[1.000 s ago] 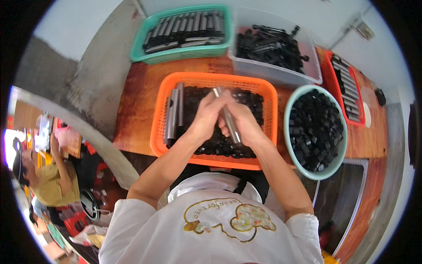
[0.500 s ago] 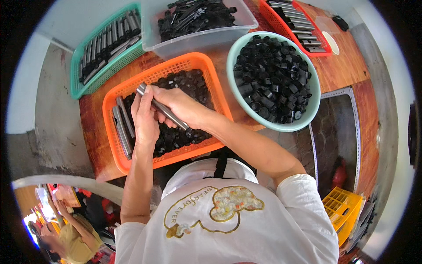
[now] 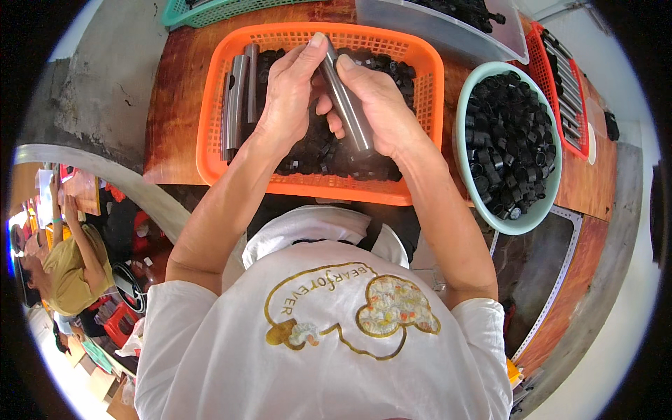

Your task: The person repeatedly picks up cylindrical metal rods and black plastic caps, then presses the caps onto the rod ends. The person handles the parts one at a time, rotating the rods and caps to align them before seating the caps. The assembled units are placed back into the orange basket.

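Tube (image 3: 346, 105), grey metal, one piece, held slantwise at upper centre of the frame over the orange basket (image 3: 210, 150). Left hand (image 3: 290, 94) closed about its upper end, thumb tip at the top; right hand (image 3: 381, 105) wrapped around its middle and lower length, fingers curled shut. Handling advice, as a judgement: keep the tube above the basket so that any loose piece drops back in, steady the shaft with the right hand, and let the left do the fine work at the tip. Basket contents: small black caps (image 3: 315, 157) heaped across the floor, further grey tubes (image 3: 238, 98) laid along its left wall. Bench (image 3: 175, 105), reddish-brown wood, worn. Also on it: pale green bowl (image 3: 521, 222) of black caps, right; red tray (image 3: 560, 70) of tubes, upper right; clear tub (image 3: 434, 28) and teal basket (image 3: 210, 12), top edge. Concrete floor (image 3: 91, 91) at left. Another seated person (image 3: 59, 269) at far lower left.
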`<state>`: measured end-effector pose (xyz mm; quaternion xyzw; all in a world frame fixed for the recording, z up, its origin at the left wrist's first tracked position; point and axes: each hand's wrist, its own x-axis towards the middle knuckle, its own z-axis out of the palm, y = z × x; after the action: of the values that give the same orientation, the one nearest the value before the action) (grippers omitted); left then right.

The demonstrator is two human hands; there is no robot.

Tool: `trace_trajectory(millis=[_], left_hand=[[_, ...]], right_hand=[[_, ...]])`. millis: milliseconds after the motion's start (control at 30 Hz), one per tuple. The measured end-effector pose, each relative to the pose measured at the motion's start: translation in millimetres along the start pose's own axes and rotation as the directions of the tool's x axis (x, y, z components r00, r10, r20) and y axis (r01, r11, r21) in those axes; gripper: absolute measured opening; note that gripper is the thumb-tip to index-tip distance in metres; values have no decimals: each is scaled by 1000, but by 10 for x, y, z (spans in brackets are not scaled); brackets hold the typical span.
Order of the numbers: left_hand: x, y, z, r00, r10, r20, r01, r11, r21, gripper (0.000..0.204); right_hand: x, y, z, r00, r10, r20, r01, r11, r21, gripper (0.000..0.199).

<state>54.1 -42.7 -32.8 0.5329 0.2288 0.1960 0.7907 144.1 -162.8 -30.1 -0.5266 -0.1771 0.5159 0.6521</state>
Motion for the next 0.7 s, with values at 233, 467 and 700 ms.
trace_trajectory(millis=[233, 467, 700], left_hand=[[20, -38, -23, 999, -6, 41, 8, 999, -54, 36], [-24, 10, 5, 1000, -6, 3, 6, 1000, -8, 42], [-41, 30, 33, 1000, -21, 2, 21, 1000, -12, 48]], right_hand=[[2, -32, -15, 1000, 2, -2, -2, 1000, -15, 47], [27, 3, 19, 1000, 2, 4, -3, 999, 38, 55], [17, 5, 15, 996, 12, 86, -18, 997, 72, 69]])
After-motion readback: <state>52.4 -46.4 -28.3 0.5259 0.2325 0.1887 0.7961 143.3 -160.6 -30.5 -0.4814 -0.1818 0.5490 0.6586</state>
